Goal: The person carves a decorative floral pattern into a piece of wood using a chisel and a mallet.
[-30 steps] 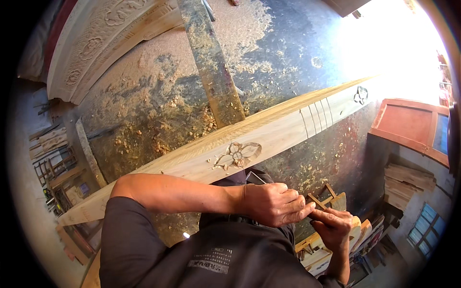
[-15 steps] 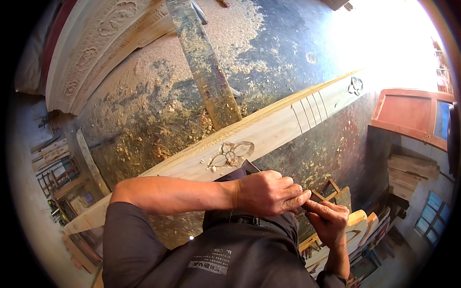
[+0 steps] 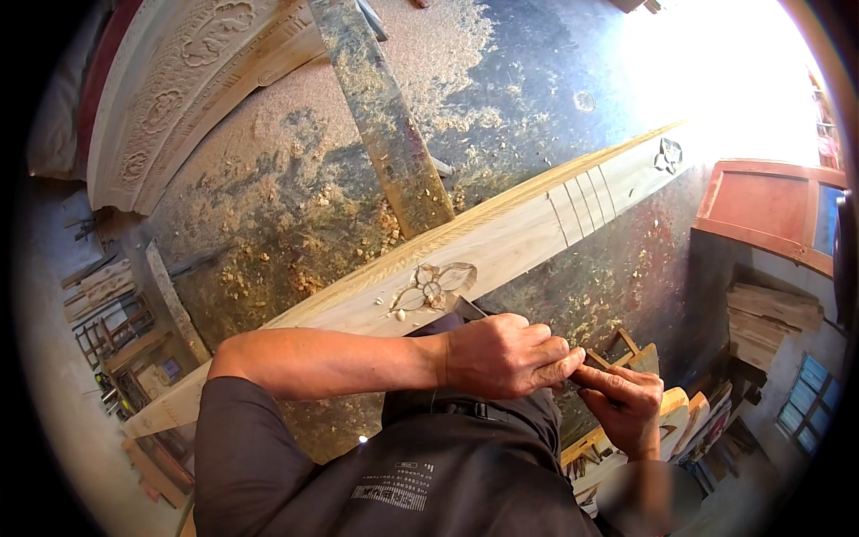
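Observation:
A long pale wooden beam [image 3: 510, 255] crosses in front of me, with a carved four-petal flower [image 3: 431, 288], loose chips, several cut grooves and a second carved motif toward its right end. My left hand [image 3: 503, 355] is closed on a chisel [image 3: 469, 310], whose metal blade reaches the lower right edge of the flower. My right hand [image 3: 626, 404] grips the chisel's rear part, its thumb and index finger close to my left hand's fingertips. The handle is mostly hidden by my fingers. My left forearm lies across the near edge of the beam.
A curved carved wooden panel [image 3: 170, 98] is at the upper left. A dusty plank [image 3: 380, 125] runs away under shavings. A red framed panel [image 3: 756, 210], stacked boards [image 3: 769, 322] and a window [image 3: 803, 403] are at right. Cut pieces [image 3: 676, 434] lie lower right, timber [image 3: 112, 295] at left.
Both hands have moved up, and the chisel's tip has come to the flower's lower edge. In the last half second my right hand shifted slightly rightward. The grip looks the same.

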A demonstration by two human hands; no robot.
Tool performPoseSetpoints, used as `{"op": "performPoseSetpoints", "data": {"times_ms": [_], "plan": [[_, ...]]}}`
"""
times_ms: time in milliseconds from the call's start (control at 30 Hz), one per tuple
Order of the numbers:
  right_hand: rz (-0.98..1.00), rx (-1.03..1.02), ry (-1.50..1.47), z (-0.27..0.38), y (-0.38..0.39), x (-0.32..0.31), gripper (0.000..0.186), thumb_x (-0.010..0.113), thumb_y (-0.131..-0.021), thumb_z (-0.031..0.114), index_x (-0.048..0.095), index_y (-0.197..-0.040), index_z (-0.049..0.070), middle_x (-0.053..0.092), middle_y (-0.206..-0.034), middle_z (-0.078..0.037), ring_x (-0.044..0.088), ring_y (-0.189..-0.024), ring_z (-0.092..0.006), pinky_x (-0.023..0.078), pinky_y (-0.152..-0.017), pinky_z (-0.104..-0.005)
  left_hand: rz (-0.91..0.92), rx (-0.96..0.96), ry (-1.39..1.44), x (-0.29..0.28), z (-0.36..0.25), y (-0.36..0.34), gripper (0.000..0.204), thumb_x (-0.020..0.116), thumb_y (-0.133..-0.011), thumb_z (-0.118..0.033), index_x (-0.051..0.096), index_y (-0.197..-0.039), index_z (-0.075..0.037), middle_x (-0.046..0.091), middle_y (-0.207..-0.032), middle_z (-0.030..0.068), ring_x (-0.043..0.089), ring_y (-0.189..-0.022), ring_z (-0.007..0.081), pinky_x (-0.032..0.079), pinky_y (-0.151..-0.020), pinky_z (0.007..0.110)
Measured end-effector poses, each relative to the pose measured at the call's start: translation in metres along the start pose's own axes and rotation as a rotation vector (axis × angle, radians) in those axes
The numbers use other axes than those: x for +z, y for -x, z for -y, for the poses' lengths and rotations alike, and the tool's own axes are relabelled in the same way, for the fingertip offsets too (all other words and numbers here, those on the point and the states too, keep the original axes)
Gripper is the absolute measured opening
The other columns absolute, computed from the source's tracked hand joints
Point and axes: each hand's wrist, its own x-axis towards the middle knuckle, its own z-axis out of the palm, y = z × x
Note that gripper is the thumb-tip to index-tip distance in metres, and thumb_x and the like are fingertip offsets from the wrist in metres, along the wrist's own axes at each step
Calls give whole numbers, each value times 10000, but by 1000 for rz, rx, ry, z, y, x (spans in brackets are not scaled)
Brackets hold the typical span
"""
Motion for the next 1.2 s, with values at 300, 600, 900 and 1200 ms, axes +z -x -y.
{"op": "performPoseSetpoints", "data": {"times_ms": [300, 600, 900, 1200], "plan": [[1, -15, -12, 3, -12, -5, 495, 821, -714, -62, 897, -1180, 86, 530, -617, -57, 523, -511, -156, 420, -523, -327, -28, -22, -5, -1, 1, -4, 532, 790, -989, -288, 693, -1413, 19, 576, -884, 14, 597, -716, 134, 457, -548, 306], [98, -34, -90, -16, -35, -20, 515, 801, -761, -98, 896, -1220, 116, 676, -682, -81, 622, -553, -147, 488, -545, -318, -11, -84, -89, 0, 3, -6, 503, 719, -990, -187, 674, -1448, 15, 584, -907, 26, 592, -711, 141, 472, -557, 307], [170, -31, -133, -29, -58, -27, 437, 822, -780, -52, 899, -1186, 90, 728, -704, -111, 674, -576, -163, 532, -589, -332, -40, -143, -121, 3, 5, -8, 518, 694, -973, -153, 677, -1465, 10, 618, -968, 27, 612, -749, 147, 511, -605, 304], [278, -8, -165, -38, -72, -35, 349, 865, -803, -31, 891, -1144, 42, 799, -792, -137, 759, -660, -200, 575, -640, -341, -37, -172, -167, 5, 6, -9, 552, 696, -964, -149, 667, -1497, -5, 607, -973, 30, 604, -745, 143, 517, -605, 302]]}}
